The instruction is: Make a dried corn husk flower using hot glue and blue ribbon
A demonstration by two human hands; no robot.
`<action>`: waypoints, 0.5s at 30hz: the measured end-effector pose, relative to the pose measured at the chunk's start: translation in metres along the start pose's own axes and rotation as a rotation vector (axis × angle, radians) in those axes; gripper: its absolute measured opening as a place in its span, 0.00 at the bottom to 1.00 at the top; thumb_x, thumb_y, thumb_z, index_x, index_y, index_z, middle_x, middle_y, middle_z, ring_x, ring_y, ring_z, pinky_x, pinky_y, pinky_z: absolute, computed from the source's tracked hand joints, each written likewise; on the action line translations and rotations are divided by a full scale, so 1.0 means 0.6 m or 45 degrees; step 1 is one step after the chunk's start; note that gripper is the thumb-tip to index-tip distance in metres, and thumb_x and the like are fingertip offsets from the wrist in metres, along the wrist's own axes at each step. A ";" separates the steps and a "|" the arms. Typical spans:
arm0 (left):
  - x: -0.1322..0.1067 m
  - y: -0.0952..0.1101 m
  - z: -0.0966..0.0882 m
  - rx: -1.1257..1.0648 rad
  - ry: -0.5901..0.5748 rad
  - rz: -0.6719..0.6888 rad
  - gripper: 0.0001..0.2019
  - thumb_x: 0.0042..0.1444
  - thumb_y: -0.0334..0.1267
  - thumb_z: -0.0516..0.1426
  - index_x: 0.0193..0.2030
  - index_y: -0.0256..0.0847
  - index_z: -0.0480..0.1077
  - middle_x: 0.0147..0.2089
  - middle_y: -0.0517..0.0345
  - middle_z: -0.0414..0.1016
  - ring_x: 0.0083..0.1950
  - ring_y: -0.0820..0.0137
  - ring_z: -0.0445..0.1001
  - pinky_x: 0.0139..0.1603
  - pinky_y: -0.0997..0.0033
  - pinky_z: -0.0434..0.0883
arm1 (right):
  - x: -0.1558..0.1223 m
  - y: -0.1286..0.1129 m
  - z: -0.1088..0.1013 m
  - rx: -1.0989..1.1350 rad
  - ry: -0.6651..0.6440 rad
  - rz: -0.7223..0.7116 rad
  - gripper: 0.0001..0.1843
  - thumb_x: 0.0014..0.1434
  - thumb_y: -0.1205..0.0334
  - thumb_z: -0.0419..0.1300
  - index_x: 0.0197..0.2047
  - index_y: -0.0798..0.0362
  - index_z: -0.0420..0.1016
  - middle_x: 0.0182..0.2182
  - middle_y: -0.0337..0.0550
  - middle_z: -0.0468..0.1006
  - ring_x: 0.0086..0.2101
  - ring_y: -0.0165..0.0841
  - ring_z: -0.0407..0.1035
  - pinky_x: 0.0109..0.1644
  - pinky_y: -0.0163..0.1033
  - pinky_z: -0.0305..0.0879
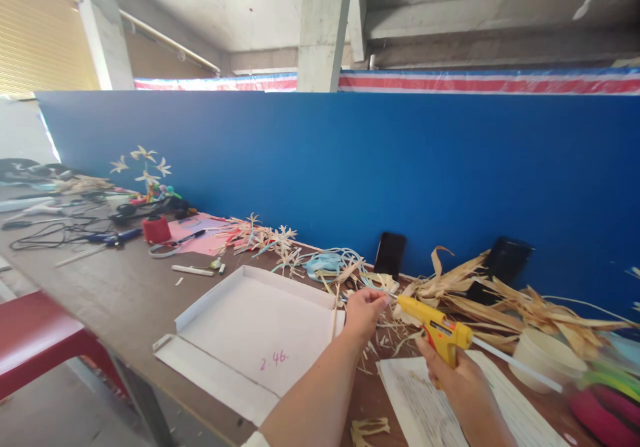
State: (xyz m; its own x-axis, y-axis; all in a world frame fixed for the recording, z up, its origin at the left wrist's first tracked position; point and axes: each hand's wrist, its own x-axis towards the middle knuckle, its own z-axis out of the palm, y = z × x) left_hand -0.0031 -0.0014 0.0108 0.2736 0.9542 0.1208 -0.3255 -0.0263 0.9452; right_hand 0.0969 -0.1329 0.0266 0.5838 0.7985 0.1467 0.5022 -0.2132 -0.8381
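Yellow glue gun (pixel 420 310) sits right of centre, lower half of frame, nozzle pointing left. Right hand (pixel 463 379) has its fingers wrapped round the grip. Left hand (pixel 366 313) is at the nozzle, fingers bunched; can't tell whether they're fully closed or holding something small. Likely hot tip, so best keep skin off it, brace the wrist, squeeze lightly. White glue stick (pixel 517 365) trails from the rear; worth keeping it clear of the pale tub (pixel 547 360), lower right. Dry husks (pixel 555 317) lie behind on the desk (pixel 150 293).
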 end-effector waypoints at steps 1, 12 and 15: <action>0.000 0.000 0.000 -0.009 -0.002 0.001 0.09 0.41 0.38 0.61 0.27 0.33 0.72 0.23 0.58 0.70 0.23 0.78 0.64 0.27 0.78 0.61 | -0.001 -0.002 -0.001 -0.005 -0.001 0.009 0.22 0.48 0.40 0.53 0.21 0.51 0.64 0.13 0.34 0.63 0.18 0.31 0.58 0.25 0.36 0.55; 0.001 0.000 -0.001 -0.016 0.004 -0.002 0.09 0.40 0.38 0.61 0.27 0.33 0.72 0.23 0.58 0.70 0.24 0.78 0.64 0.27 0.78 0.61 | -0.006 -0.008 -0.004 0.057 -0.005 0.045 0.21 0.47 0.40 0.55 0.24 0.51 0.65 0.13 0.34 0.62 0.18 0.31 0.57 0.25 0.36 0.55; 0.002 -0.003 -0.001 0.006 0.005 0.004 0.10 0.41 0.39 0.61 0.28 0.33 0.72 0.23 0.58 0.70 0.24 0.78 0.64 0.27 0.77 0.61 | -0.006 -0.009 -0.003 0.092 0.007 0.054 0.21 0.47 0.40 0.55 0.26 0.52 0.66 0.14 0.34 0.63 0.19 0.31 0.58 0.25 0.36 0.55</action>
State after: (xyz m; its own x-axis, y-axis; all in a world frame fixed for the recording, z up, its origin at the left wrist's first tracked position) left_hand -0.0030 -0.0002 0.0092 0.2693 0.9552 0.1227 -0.3225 -0.0306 0.9461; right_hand 0.0932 -0.1359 0.0316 0.6069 0.7867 0.1129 0.4297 -0.2053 -0.8793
